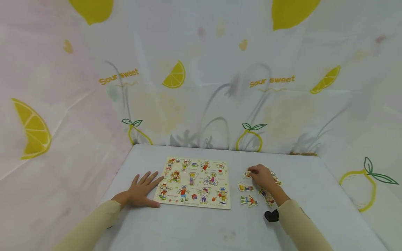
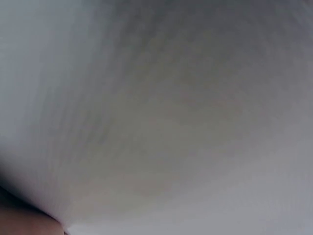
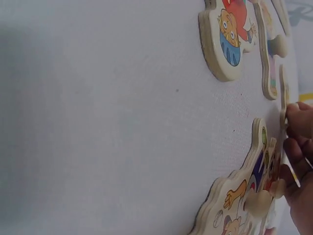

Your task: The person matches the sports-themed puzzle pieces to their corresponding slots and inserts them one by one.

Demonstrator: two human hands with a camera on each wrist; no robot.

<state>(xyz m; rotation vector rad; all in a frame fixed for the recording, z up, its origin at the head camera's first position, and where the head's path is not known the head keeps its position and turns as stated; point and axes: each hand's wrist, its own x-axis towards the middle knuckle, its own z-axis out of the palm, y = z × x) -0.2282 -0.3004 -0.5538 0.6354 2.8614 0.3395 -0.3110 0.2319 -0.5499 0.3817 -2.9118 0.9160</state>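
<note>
My left hand (image 1: 141, 190) rests on the table with its fingers spread, the fingertips at the left edge of a wooden puzzle board (image 1: 226, 181) printed with sports figures. Right of the board, my right hand (image 1: 262, 177) pinches a small wooden puzzle piece (image 1: 247, 174), its fingertips at the knob in the right wrist view. Nearer to me lie a yellow-haired figure piece (image 1: 245, 187) and a piece with a red top and blue cap (image 1: 249, 201). More knobbed pieces (image 1: 267, 197) lie under and beside the right forearm, partly hidden.
A white cloth (image 1: 188, 230) covers the table. Behind it and at both sides hang curtains (image 1: 201, 104) printed with lemons. A black heart-shaped item (image 1: 271, 215) shows beside the right sleeve. The left wrist view holds mostly blurred white cloth (image 2: 171, 122).
</note>
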